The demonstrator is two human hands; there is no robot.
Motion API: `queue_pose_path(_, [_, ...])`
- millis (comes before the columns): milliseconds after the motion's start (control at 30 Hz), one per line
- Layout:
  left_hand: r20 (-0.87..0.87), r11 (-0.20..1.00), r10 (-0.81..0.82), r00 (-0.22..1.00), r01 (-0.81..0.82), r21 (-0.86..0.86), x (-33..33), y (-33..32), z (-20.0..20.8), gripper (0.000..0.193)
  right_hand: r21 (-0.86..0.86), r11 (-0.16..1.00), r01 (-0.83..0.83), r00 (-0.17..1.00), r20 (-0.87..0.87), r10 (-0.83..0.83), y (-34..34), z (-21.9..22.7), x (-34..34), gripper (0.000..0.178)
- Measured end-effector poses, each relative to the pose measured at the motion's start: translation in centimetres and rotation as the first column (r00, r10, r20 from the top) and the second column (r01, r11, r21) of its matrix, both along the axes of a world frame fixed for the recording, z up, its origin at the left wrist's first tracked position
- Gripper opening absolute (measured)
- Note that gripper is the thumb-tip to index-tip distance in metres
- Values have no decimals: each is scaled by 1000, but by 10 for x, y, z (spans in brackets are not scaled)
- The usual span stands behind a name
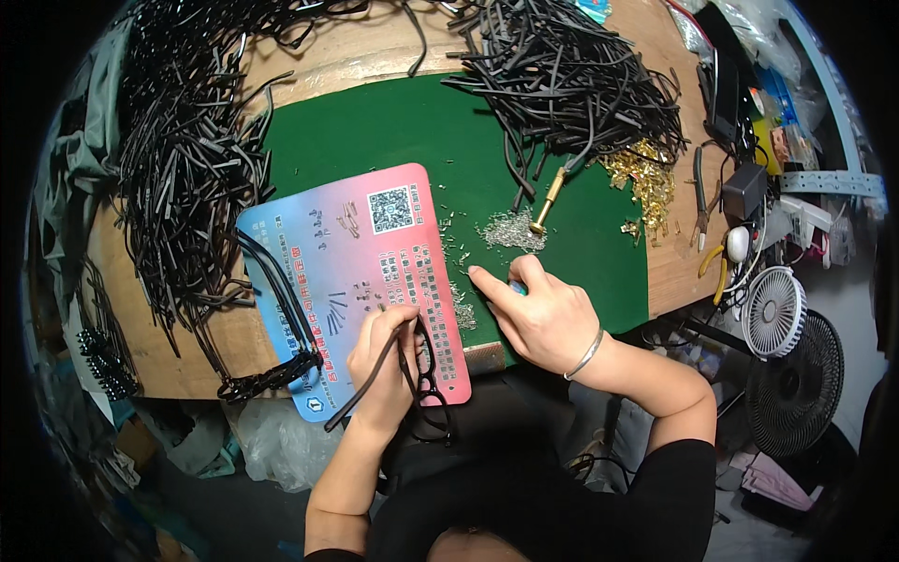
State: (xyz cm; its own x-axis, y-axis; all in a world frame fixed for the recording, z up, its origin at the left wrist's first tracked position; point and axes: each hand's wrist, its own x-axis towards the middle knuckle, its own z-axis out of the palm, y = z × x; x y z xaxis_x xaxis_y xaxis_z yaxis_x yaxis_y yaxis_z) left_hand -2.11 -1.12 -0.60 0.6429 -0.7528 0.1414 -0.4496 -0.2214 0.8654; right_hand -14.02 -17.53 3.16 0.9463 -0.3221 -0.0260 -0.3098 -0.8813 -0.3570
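Leftmost, black temple arms (183,155) heap up at upper left. At lower centre, the left hand (384,363) has its fingers closed on a black eyeglass frame (429,382) over the blue-and-pink card (323,201). Rightward, the right hand (554,323) is partly curled, one finger extended near tiny silver parts (511,231); whether it pinches anything cannot be told.

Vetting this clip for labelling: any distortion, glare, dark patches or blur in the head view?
Head view: fisheye rim fades to black, and the green mat's far edge bows; a glint on the bracelet; upper-left pile of black strips merges darkly; left hand and right hand show no obvious motion blur.
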Motion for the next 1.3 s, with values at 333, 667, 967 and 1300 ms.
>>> queue_pose_path(333, [-56,999,4,998,-1,48,-2,-2,2,9,-125,989,-73,995,62,81,-1,-12,2,50])
queue_pose_path(667, [-136,999,6,991,-1,40,-3,-6,8,10,62,993,-100,995,-3,100,-5,-5,4,46])
queue_pose_path(967, [-368,944,-100,925,205,258,24,-16,29,9,581,794,-178,966,-50,252,0,-5,12,35])
queue_pose_path(1300, [-223,971,-90,971,135,196,15,-8,16,9,525,816,-243,946,-56,318,-8,-4,14,37])
